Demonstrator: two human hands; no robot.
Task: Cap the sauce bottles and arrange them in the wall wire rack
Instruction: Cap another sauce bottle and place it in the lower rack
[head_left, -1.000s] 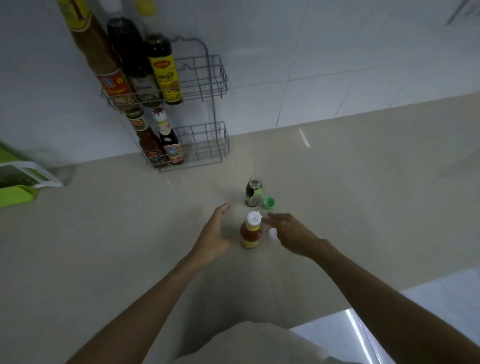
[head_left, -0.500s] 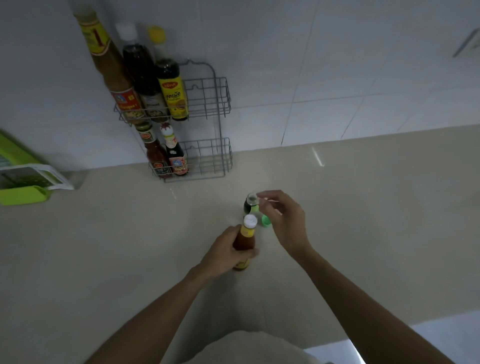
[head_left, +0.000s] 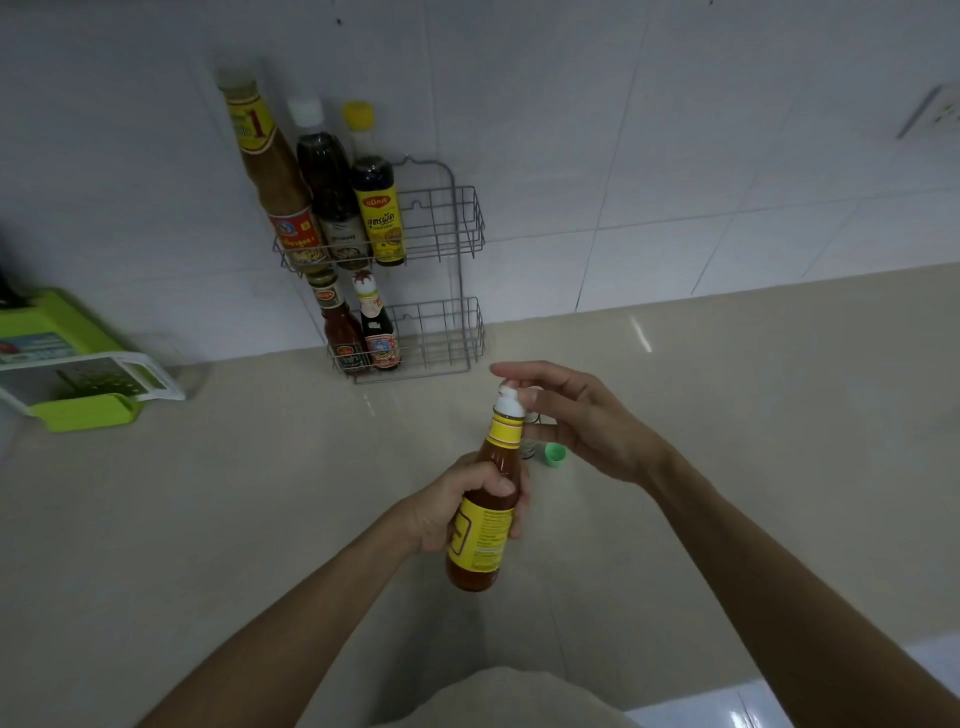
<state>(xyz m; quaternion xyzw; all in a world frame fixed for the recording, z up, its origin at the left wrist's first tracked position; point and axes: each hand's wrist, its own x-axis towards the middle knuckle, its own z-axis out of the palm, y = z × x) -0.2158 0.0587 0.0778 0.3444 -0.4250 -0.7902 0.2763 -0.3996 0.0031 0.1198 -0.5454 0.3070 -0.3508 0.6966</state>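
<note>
My left hand (head_left: 457, 504) grips an orange-brown sauce bottle (head_left: 485, 525) with a yellow label, lifted off the counter and tilted slightly. My right hand (head_left: 576, 415) pinches a small white cap (head_left: 509, 387) right at the bottle's white nozzle. Behind the bottle a small dark bottle (head_left: 529, 448) stands mostly hidden, with a green cap (head_left: 555, 455) lying beside it. The grey wall wire rack (head_left: 447, 228) holds three tall bottles on its upper shelf and two small ones on the lower shelf, all at the left side.
A green and white grater box (head_left: 78, 374) sits at the far left of the beige counter (head_left: 208, 493). White tiled wall rises behind. A wall socket (head_left: 935, 111) is at the upper right. The right halves of both rack shelves are free.
My left hand has lifted the orange-brown bottle up off the counter toward me. My right hand has brought the white cap onto the nozzle tip.
</note>
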